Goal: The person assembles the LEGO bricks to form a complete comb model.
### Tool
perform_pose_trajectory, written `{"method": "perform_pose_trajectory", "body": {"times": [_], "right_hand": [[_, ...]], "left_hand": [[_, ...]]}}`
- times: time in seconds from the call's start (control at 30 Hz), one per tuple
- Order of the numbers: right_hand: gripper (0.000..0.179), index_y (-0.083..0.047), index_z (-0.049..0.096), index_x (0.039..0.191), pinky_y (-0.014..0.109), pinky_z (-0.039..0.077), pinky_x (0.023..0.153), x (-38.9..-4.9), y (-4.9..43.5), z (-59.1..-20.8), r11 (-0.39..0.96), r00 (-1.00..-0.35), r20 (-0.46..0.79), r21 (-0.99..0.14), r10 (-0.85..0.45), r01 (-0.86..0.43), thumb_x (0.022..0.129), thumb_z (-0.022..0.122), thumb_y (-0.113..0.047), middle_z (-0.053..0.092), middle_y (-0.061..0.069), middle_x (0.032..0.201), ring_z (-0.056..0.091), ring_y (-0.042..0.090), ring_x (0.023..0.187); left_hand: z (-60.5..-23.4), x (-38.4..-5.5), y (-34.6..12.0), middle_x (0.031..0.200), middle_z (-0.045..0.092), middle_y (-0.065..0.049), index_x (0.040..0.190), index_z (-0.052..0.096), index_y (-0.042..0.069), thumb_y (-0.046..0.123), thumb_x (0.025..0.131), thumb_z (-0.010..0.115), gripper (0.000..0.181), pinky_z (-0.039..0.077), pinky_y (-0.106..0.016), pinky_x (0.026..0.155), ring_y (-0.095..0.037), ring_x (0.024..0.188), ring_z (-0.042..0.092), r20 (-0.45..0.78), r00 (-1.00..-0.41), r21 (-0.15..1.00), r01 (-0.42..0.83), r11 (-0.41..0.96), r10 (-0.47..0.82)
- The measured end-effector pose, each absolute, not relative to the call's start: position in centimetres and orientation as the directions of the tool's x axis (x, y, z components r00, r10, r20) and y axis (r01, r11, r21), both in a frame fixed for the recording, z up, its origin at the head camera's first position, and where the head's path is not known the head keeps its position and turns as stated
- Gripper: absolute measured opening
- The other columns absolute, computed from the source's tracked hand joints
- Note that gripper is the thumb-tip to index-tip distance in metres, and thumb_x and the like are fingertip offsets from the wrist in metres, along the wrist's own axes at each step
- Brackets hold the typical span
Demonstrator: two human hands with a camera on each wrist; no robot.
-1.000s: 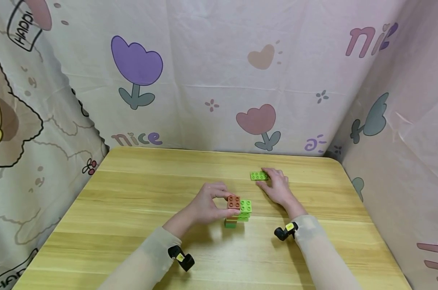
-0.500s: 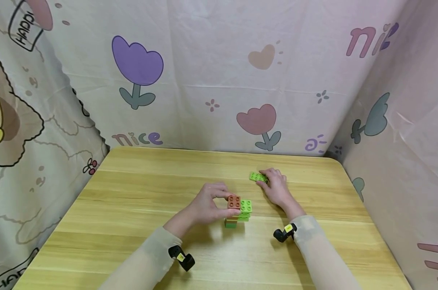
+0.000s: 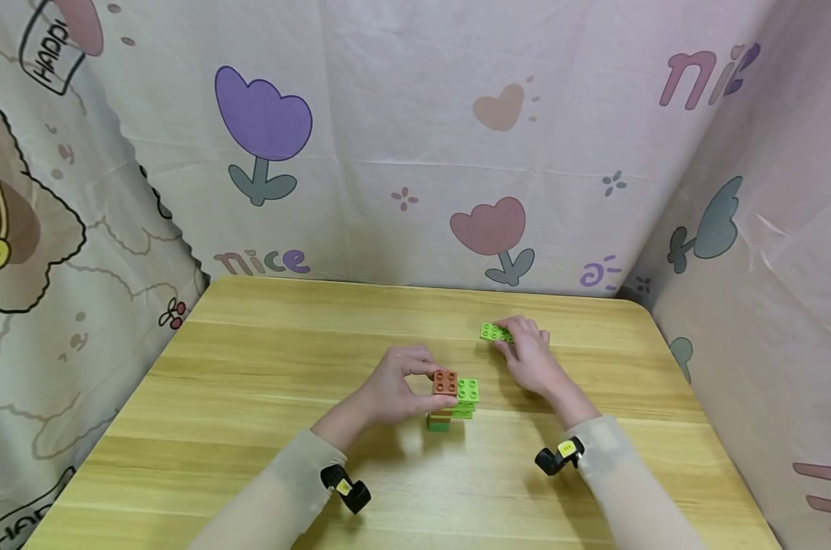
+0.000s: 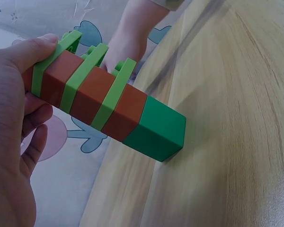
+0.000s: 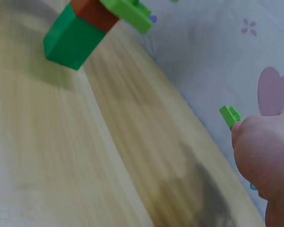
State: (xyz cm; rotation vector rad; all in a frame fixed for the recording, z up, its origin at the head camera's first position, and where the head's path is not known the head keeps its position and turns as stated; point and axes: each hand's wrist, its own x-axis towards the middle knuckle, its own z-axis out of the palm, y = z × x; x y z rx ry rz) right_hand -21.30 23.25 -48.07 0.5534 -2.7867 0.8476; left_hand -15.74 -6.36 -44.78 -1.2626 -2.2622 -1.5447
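Note:
Mid-table, my left hand [image 3: 395, 386] grips the top of a brick tower [image 3: 445, 383] between thumb and fingers. In the left wrist view the tower [image 4: 99, 92] is brown bricks alternating with thin lime-green plates on a dark green base brick [image 4: 158, 127]; the plates stick out to one side. Further back and to the right, my right hand [image 3: 528, 355] pinches a lime-green studded plate brick [image 3: 491, 332] by its right end, which the fingers hide. A small end of that plate brick [image 5: 230, 116] shows past the hand in the right wrist view.
The wooden table [image 3: 250, 367] has its back edge against a printed curtain [image 3: 381, 114], with more cloth at both sides. A small black camera is worn on each wrist, the left camera [image 3: 345, 489] and the right camera [image 3: 558, 456].
The lime-green plate brick tilted, then moved slightly right with my right hand, whose fingers cover more of it now. My right forearm swung a little right. Left hand and tower stayed put.

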Motion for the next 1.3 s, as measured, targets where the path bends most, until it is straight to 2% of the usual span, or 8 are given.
{"method": "perform_pose_trajectory", "body": {"times": [0.17,0.43,0.7,0.8,0.93,1.17,1.3], "right_hand": [[0.039,0.002,0.056,0.142,0.056,0.035,0.102,-20.3,23.1,-46.9,0.750,-0.909,0.268,-0.515,-0.319,-0.415,0.107,0.063,-0.013,0.063,0.019,0.137,0.055,0.037,0.130],[0.039,0.001,0.055,0.145,0.060,0.038,0.111,-18.5,22.3,-44.7,0.692,-0.898,0.280,-0.572,-0.340,-0.441,0.111,0.058,-0.018,0.062,0.016,0.136,0.056,0.035,0.128],[0.039,0.000,0.059,0.142,0.054,0.049,0.105,-16.8,21.3,-42.4,0.611,-0.846,0.353,-0.586,-0.399,-0.532,0.110,0.061,-0.022,0.066,0.011,0.131,0.063,0.030,0.121],[0.036,-0.001,0.062,0.140,0.052,0.051,0.103,-16.2,21.0,-41.7,0.580,-0.822,0.386,-0.583,-0.419,-0.569,0.109,0.063,-0.020,0.068,0.008,0.127,0.064,0.027,0.118],[0.035,-0.002,0.063,0.140,0.053,0.050,0.105,-15.4,20.6,-40.9,0.556,-0.799,0.407,-0.574,-0.443,-0.601,0.108,0.064,-0.018,0.068,0.007,0.129,0.064,0.027,0.121],[0.036,-0.005,0.063,0.141,0.055,0.048,0.104,-14.2,20.2,-40.0,0.538,-0.775,0.407,-0.561,-0.483,-0.629,0.108,0.065,-0.019,0.067,0.002,0.130,0.063,0.023,0.121],[0.037,-0.006,0.063,0.142,0.056,0.046,0.105,-13.5,19.9,-39.7,0.531,-0.770,0.399,-0.562,-0.497,-0.634,0.108,0.065,-0.020,0.066,0.000,0.133,0.060,0.021,0.125]], "left_hand": [[-44.8,-15.7,-6.4,0.083,0.064,0.011,0.102,0.086,0.015,0.023,0.084,0.093,0.020,0.046,-0.025,0.066,-0.011,0.078,0.056,0.517,-0.649,0.717,0.685,0.132,0.558],[-45.0,-15.7,-6.3,0.082,0.064,0.011,0.102,0.086,0.015,0.023,0.085,0.093,0.021,0.045,-0.025,0.065,-0.010,0.077,0.055,0.528,-0.647,0.713,0.690,0.126,0.550],[-45.0,-15.8,-6.4,0.082,0.064,0.011,0.102,0.086,0.014,0.022,0.084,0.094,0.021,0.047,-0.025,0.065,-0.010,0.076,0.055,0.532,-0.644,0.710,0.693,0.125,0.550],[-45.0,-15.8,-6.4,0.082,0.064,0.011,0.102,0.086,0.014,0.022,0.084,0.094,0.022,0.049,-0.033,0.063,-0.010,0.076,0.056,0.533,-0.645,0.710,0.693,0.125,0.548],[-45.0,-15.9,-6.4,0.082,0.064,0.011,0.102,0.086,0.014,0.023,0.084,0.094,0.022,0.050,-0.040,0.063,-0.011,0.077,0.056,0.530,-0.648,0.713,0.690,0.125,0.547],[-45.0,-15.8,-6.4,0.082,0.065,0.012,0.101,0.086,0.015,0.022,0.084,0.094,0.020,0.049,-0.032,0.063,-0.010,0.076,0.056,0.535,-0.645,0.711,0.693,0.121,0.546],[-45.0,-15.8,-6.4,0.083,0.065,0.012,0.101,0.086,0.014,0.023,0.084,0.094,0.021,0.049,-0.034,0.063,-0.010,0.076,0.056,0.538,-0.646,0.704,0.697,0.132,0.542]]}}
